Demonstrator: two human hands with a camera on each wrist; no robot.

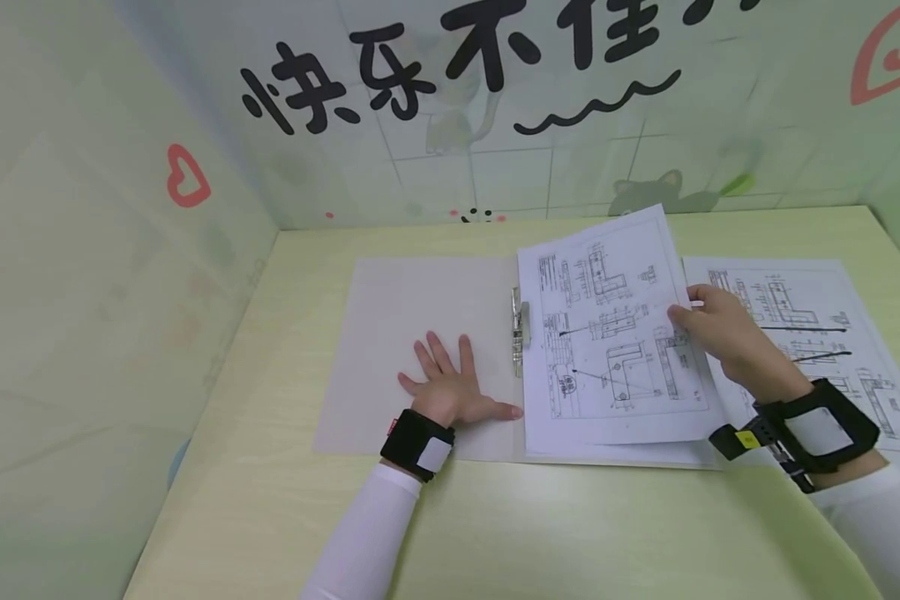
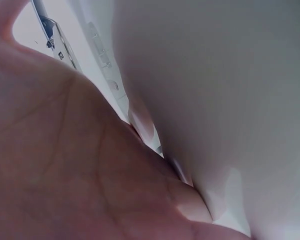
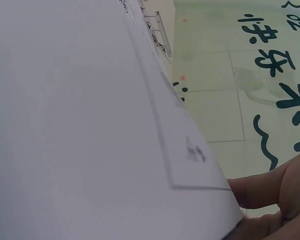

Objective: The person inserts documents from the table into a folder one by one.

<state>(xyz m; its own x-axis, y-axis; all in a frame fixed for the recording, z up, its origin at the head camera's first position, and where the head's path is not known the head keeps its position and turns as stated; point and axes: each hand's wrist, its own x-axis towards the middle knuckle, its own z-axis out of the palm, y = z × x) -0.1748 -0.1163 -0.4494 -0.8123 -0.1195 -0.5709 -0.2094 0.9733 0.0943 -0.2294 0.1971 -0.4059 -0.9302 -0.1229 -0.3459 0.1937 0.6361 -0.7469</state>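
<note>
An opened white folder (image 1: 390, 308) lies on the table, with a metal clip (image 1: 517, 333) along its middle fold. My left hand (image 1: 453, 387) rests on the folder's left cover, fingers spread and thumb reaching toward the fold. A printed drawing sheet (image 1: 607, 325) lies over the right half, its top edge tilted and its right side raised. My right hand (image 1: 720, 329) pinches this sheet at its right edge between thumb and fingers. In the right wrist view the sheet (image 3: 90, 125) curves up close to the camera, and the thumb and fingers hold its edge.
Another drawing sheet (image 1: 802, 312) lies on the table (image 1: 570, 533) at the right, partly under my right forearm. Black lines cross it. A printed backdrop (image 1: 510, 183) with large characters stands behind the table, and another pale panel (image 1: 82, 292) rises on the left.
</note>
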